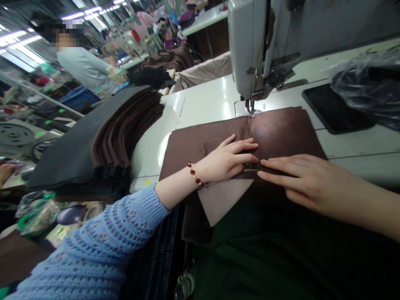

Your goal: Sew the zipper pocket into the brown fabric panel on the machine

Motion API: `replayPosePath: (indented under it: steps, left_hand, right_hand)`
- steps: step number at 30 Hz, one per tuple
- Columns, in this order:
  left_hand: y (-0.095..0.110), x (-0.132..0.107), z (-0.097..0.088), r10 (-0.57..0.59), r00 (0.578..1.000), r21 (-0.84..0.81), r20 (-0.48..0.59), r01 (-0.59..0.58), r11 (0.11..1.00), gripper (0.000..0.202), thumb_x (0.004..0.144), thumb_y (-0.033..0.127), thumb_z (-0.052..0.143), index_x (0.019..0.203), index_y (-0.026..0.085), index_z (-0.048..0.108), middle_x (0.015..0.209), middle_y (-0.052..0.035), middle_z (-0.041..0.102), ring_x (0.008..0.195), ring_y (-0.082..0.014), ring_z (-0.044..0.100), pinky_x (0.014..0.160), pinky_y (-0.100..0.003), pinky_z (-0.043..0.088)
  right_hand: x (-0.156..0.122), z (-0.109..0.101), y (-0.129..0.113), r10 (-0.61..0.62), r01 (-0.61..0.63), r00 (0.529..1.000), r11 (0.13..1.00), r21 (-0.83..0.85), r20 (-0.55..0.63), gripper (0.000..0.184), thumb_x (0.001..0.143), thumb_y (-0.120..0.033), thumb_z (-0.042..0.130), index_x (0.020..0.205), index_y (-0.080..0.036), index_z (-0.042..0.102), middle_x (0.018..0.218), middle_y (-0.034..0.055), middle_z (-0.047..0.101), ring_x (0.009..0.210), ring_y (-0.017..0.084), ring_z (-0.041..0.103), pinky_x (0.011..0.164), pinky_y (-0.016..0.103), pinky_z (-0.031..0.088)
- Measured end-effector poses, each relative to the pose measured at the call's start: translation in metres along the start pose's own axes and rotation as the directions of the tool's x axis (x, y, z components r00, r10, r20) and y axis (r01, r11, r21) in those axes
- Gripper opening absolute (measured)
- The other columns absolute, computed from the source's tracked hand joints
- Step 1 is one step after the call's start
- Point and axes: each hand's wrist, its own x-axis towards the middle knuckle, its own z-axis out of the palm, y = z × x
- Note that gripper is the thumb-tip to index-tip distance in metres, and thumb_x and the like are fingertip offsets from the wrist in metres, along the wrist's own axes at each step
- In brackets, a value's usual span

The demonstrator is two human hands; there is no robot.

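Note:
A brown leather panel [281, 129] lies under the needle of a sewing machine [250, 50], its far edge at the presser foot [251, 111]. My left hand [229, 158] rests on the panel with fingers stretched out and apart, a beaded bracelet on the wrist. From the right, my right hand [301, 177] reaches in with extended fingers, its fingertips touching the panel beside a short zipper [251, 170] near the front edge. Both hands lie close together there. A pale piece of lining [223, 200] hangs below the left hand.
Stacked dark and brown leather pieces [125, 137] stand at the left. A black phone [336, 108] and a clear plastic bag [371, 87] lie on the right of the white table [200, 104]. Another person [86, 66] stands at the back left.

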Motion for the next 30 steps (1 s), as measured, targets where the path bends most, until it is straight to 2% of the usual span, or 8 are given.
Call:
replayPosePath:
  steps: [9, 17, 22, 26, 30]
  left_hand:
    - [0.004, 0.003, -0.006, -0.012, 0.999, -0.021, 0.044, 0.013, 1.0, 0.037, 0.099, 0.012, 0.043, 0.128, 0.021, 0.063, 0.158, -0.0143, 0.049, 0.154, -0.0273, 0.039, 0.128, -0.063, 0.022]
    - [0.008, 0.0, 0.003, -0.04, 0.999, 0.014, -0.014, 0.041, 0.999, 0.034, 0.097, 0.013, 0.046, 0.125, 0.022, 0.063, 0.157, -0.0124, 0.05, 0.154, -0.0248, 0.038, 0.13, -0.058, 0.021]
    - [0.01, 0.002, -0.004, -0.062, 0.998, -0.001, -0.007, 0.062, 0.998, 0.037, 0.097, 0.014, 0.046, 0.13, 0.023, 0.059, 0.154, -0.0096, 0.055, 0.15, -0.0233, 0.044, 0.129, -0.058, 0.02]
    - [0.014, 0.012, -0.009, -0.133, 0.991, 0.028, -0.016, 0.133, 0.991, 0.023, 0.103, 0.027, 0.048, 0.118, 0.025, 0.065, 0.139, -0.0067, 0.065, 0.136, -0.0236, 0.057, 0.126, -0.052, 0.026]
    - [0.015, 0.027, -0.005, -0.192, 0.978, 0.045, -0.081, 0.197, 0.979, 0.027, 0.106, 0.044, 0.048, 0.104, 0.024, 0.067, 0.118, -0.0038, 0.069, 0.113, -0.0211, 0.064, 0.114, -0.045, 0.037]
  right_hand:
    - [0.004, -0.004, 0.005, -0.012, 0.01, 0.997, 1.0, 0.02, 0.071, 0.053, 0.096, -0.018, 0.048, 0.147, -0.029, 0.057, 0.148, 0.0027, 0.062, 0.123, 0.024, 0.064, 0.104, 0.048, 0.053]
    - [0.002, -0.002, 0.012, -0.047, 0.047, 0.998, 0.999, 0.01, 0.031, 0.058, 0.093, -0.015, 0.05, 0.148, -0.031, 0.057, 0.151, 0.009, 0.058, 0.127, 0.029, 0.063, 0.1, 0.054, 0.056]
    - [0.008, -0.006, 0.018, -0.096, 0.094, 0.991, 0.995, 0.026, 0.093, 0.061, 0.091, -0.015, 0.051, 0.149, -0.032, 0.055, 0.15, 0.0073, 0.06, 0.128, 0.028, 0.063, 0.103, 0.053, 0.055]
    - [0.01, -0.006, 0.019, -0.084, 0.079, 0.99, 0.996, 0.041, 0.113, 0.064, 0.089, -0.014, 0.052, 0.151, -0.032, 0.053, 0.15, 0.0061, 0.06, 0.128, 0.027, 0.063, 0.104, 0.051, 0.055]
    - [0.009, -0.005, 0.018, -0.081, 0.077, 0.993, 0.996, 0.05, 0.084, 0.065, 0.087, -0.014, 0.053, 0.15, -0.031, 0.055, 0.149, 0.0063, 0.061, 0.128, 0.027, 0.064, 0.101, 0.048, 0.057]
